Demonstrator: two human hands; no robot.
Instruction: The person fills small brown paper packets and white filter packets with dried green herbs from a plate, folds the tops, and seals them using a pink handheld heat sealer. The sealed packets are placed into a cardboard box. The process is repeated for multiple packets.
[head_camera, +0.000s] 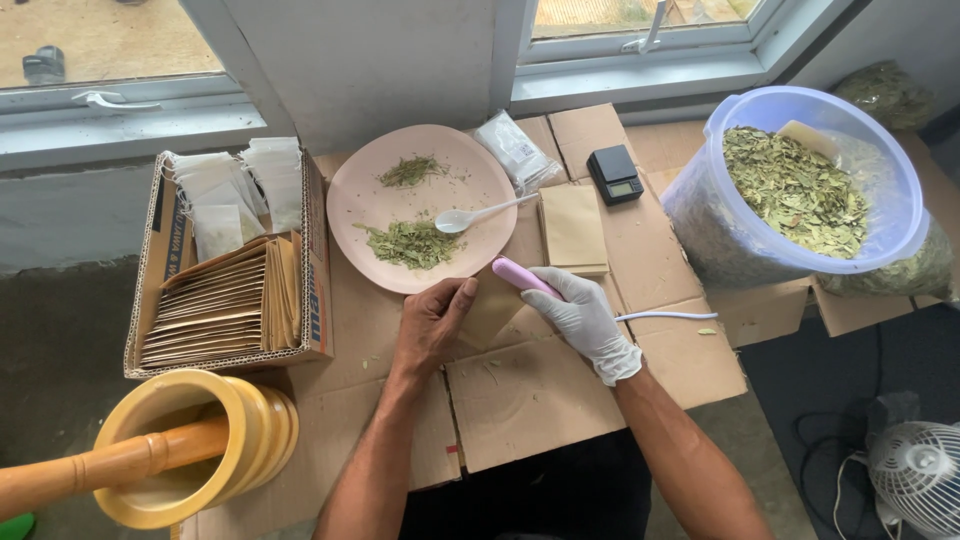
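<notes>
My bare left hand (432, 325) presses flat on a tan paper pouch (492, 305) lying on the cardboard sheet (530, 395). My right hand (585, 318), in a white glove, grips a pink handheld tool (522, 275) with a white cord (665, 316), its tip at the pouch's upper edge. Just beyond sits a pink plate (345, 205) with two heaps of dried green leaves (412, 243) and a white spoon (478, 215).
A cardboard box (318, 300) of tan pouches and white filter bags stands left. A yellow mortar with pestle (175, 460) sits near left. Another tan pouch (574, 228), a small black scale (614, 174), a clear bag (515, 150), a tub of dried leaves (800, 190), a fan (915, 475).
</notes>
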